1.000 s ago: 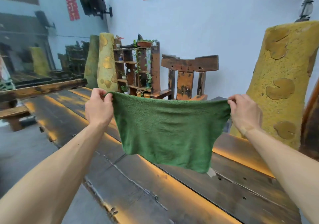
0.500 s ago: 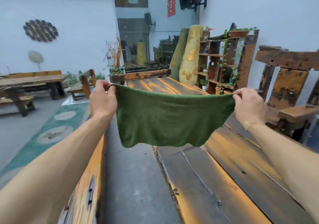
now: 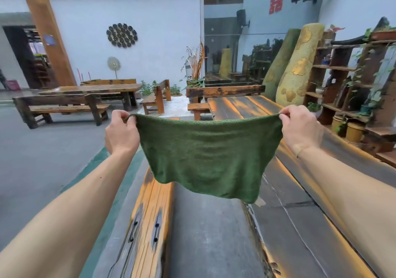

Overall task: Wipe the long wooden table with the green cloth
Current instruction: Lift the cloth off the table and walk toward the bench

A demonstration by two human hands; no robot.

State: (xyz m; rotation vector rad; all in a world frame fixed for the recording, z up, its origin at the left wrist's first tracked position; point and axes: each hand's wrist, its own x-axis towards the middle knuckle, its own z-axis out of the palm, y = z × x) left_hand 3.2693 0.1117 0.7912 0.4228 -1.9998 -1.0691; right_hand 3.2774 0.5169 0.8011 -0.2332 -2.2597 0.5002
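Note:
The green cloth hangs spread out in the air in front of me. My left hand pinches its upper left corner and my right hand pinches its upper right corner, so the top edge is stretched between them. The long wooden table runs away from me below and to the right of the cloth, dark planks with orange glare. The cloth hangs above the gap between the table and a bench, not touching the table.
A wooden bench runs along the table's left side, grey floor between them. Plant shelves and pots line the right. Another table with benches stands far left. A bench back closes the far end.
My view has swung to the left, bringing the left bench, the floor and the far tables into sight. Both hands still hold the cloth spread between them.

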